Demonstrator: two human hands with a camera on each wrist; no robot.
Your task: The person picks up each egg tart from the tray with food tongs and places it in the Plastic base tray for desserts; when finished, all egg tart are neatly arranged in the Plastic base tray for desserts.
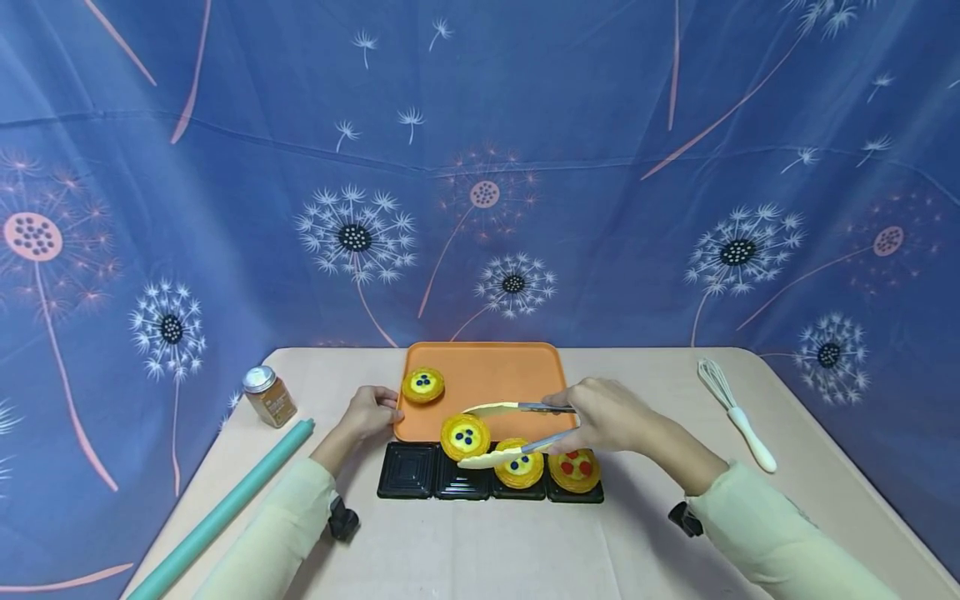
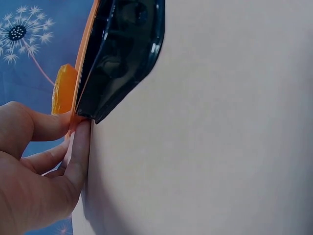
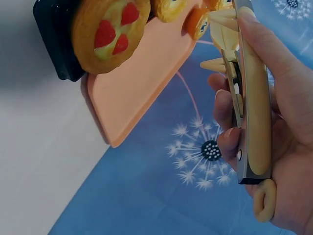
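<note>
Here, a blueberry tart (image 1: 465, 437) is flanked by tongs (image 1: 551, 440) gripped in the right hand (image 1: 606, 417), left of its fingers — at the near edge of the tray (image 1: 495, 375); the tray's left edge is pinched by the left hand (image 1: 367, 412).

Egg tarts: four in all. Three blueberry-topped tarts (image 1: 423, 385) (image 1: 465, 437) (image 1: 521, 475); one strawberry-topped tart (image 1: 574, 473), three red fruit pieces (image 3: 106, 33) on it. Square black plastic compartments (image 1: 407, 471): four. Orange tray (image 1: 491, 375): one. Tongs (image 1: 528, 407): one pair. Bare hands (image 1: 370, 411) (image 1: 603, 414): two. Whisk (image 1: 738, 419): one. Metal-lidded jar (image 1: 272, 400): one. Teal roll (image 1: 225, 512): one. Black wrist devices (image 1: 344, 520) (image 1: 686, 519): two.
</note>
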